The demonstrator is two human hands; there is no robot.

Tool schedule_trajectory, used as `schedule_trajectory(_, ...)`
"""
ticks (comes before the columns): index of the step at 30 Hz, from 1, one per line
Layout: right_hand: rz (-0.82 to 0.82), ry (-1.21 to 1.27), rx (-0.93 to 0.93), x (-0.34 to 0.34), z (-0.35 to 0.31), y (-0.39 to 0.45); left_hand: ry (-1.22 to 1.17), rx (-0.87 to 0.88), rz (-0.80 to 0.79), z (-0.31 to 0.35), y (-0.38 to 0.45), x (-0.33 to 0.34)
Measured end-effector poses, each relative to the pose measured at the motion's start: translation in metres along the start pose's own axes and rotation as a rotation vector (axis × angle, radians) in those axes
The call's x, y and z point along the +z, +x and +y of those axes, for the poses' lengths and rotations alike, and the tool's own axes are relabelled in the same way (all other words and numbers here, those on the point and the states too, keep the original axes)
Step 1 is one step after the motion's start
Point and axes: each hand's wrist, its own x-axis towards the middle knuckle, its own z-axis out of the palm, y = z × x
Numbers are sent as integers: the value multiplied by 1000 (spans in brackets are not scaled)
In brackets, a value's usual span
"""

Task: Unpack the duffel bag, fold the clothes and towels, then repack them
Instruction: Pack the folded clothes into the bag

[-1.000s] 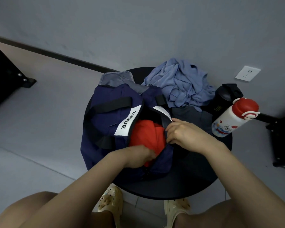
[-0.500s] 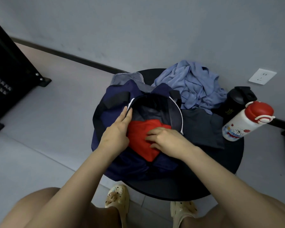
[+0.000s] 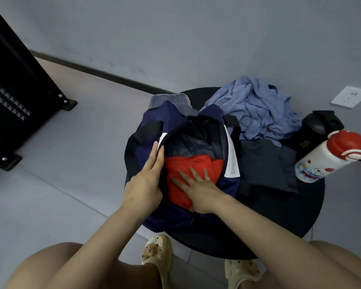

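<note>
Two hands work our navy duffel bag [image 3: 150, 124]: left hand [image 3: 143, 180] flat against its open rim, right hand [image 3: 196, 190] spread on the red garment [image 3: 196, 165] inside; bag depths lost in shadow.

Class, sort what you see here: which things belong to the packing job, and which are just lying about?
Belongs to the job:
navy duffel bag
red garment inside it
blue towel
dark folded garment
left hand
right hand

Lying about:
white bottle, red cap
black bottle
black rack
wall socket

Navy duffel bag [image 3: 150, 130] smooth cloth; white bottle [image 3: 321, 161] glossy plastic.
</note>
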Motion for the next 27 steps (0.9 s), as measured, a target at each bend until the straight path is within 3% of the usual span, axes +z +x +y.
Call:
schedule_trajectory(5,73,-29,-20,4,-2,-1,97,-4,6,-3,-10,3)
schedule_trajectory(12,210,38,-166,-2,-5,-17,-87,20,34,-14,0,9)
schedule_trajectory(17,19,28,-351,-2,-4,-21,-148,91,18,-21,2,14)
schedule_trajectory(24,-108,61,-304,14,-5,-17,-133,90,19,-16,1,11)
schedule_trajectory(27,-105,-33,-320,16,-7,-14,-118,103,-5,-8,-2,9)
